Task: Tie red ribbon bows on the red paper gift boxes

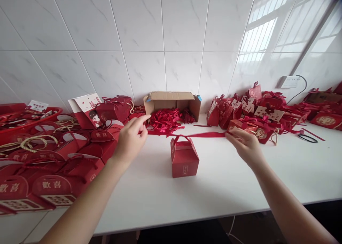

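A small red gift box (185,161) stands upright on the white table in front of me, its top folded up to a peak. A red ribbon (208,134) is stretched level across the box's top, with a loop or crossing just above the peak. My left hand (133,136) pinches the ribbon's left end, fingers closed. My right hand (245,144) pinches the other end to the right of the box. Behind the box, a pile of cut red ribbons (165,120) spills from an open cardboard box (171,95).
Many red gift boxes (55,187) crowd the left side, some with rope handles. A red basket (55,112) of wrapped items sits behind them. More ribboned boxes (227,113) stand at the right by a black ring (307,138). A power strip (290,81) is on the tiled wall.
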The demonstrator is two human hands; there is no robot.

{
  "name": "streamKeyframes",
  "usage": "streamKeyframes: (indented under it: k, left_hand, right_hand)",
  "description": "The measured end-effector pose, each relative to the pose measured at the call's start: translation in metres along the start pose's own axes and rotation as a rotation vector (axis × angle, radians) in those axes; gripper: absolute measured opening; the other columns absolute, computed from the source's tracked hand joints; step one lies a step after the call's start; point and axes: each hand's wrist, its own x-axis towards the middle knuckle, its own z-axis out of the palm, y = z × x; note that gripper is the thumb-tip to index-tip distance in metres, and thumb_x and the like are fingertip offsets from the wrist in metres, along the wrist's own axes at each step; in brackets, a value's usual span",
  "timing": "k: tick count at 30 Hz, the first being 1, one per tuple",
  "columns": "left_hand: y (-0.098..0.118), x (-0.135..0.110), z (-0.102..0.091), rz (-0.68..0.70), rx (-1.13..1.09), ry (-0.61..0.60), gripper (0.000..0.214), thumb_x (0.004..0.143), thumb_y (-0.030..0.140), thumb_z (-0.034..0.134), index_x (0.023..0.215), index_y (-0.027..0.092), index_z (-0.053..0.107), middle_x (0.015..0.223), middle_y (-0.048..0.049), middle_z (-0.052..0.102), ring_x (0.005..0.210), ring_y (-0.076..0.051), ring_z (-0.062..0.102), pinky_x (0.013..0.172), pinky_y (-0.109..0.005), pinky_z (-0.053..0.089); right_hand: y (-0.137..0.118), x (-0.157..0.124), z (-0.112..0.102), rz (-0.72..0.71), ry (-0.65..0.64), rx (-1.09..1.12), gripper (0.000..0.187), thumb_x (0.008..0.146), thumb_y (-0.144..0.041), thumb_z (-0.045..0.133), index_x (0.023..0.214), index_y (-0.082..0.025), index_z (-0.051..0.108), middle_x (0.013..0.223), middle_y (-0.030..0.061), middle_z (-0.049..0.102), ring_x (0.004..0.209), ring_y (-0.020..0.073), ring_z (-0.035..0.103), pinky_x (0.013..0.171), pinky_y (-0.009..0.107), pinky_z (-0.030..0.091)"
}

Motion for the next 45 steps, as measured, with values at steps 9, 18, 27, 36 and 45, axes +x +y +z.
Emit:
streamKeyframes:
  k: [9,18,27,36,45]
  left_hand:
    - [-0.049,-0.084,0.021,-0.084,0.144,-0.472,0.038,0.078,0.005,0.035,0.1,0.018,0.063,0.083,-0.0065,0.062,0.079,-0.021,0.06,0.069,-0.029,0.047]
    - [0.005,-0.058,0.039,-0.426,-0.436,-0.383,0.025,0.081,0.035,0.052,0.1,0.021,0.058,0.109,-0.008,0.059,0.106,-0.024,0.055,0.091,-0.04,0.045]
    - [0.055,-0.048,0.052,-0.589,-0.827,-0.515,0.025,0.077,0.028,0.06,0.1,0.021,0.054,0.109,-0.0072,0.058,0.109,-0.022,0.054,0.091,-0.036,0.046]
    - [0.05,-0.053,0.058,-0.615,-0.757,-0.516,0.037,0.075,0.033,0.063,0.107,0.023,0.047,0.121,-0.0075,0.048,0.118,-0.022,0.044,0.085,-0.032,0.045]
    - [0.038,-0.052,0.054,-0.703,-0.737,-0.751,0.038,0.07,0.054,0.063,0.066,0.019,0.05,0.064,0.0027,0.053,0.063,-0.015,0.052,0.057,-0.025,0.039]
  right_hand:
    - [0.072,-0.029,-0.021,0.334,-0.268,-0.425,0.023,0.071,-0.037,0.048,0.063,-0.019,0.061,0.067,0.0051,0.065,0.062,0.0214,0.06,0.056,0.03,0.044]
    - [0.01,-0.004,0.024,-0.009,-0.294,-0.241,0.044,0.081,-0.05,0.052,0.113,-0.02,0.059,0.114,0.0128,0.061,0.102,0.0278,0.06,0.074,0.037,0.051]
    - [-0.05,-0.005,0.084,-0.215,-0.624,-0.093,0.033,0.079,-0.026,0.059,0.112,-0.024,0.06,0.095,0.0055,0.067,0.076,0.0179,0.062,0.068,0.03,0.049]
    - [-0.043,-0.018,0.087,-0.229,-0.537,-0.068,0.021,0.087,-0.027,0.049,0.093,-0.022,0.068,0.102,0.0076,0.064,0.083,0.0191,0.062,0.072,0.032,0.05]
    - [-0.013,0.0,0.087,0.299,-0.739,0.191,0.035,0.075,-0.052,0.062,0.08,-0.019,0.051,0.071,-0.0015,0.053,0.054,0.0094,0.046,0.047,0.022,0.036]
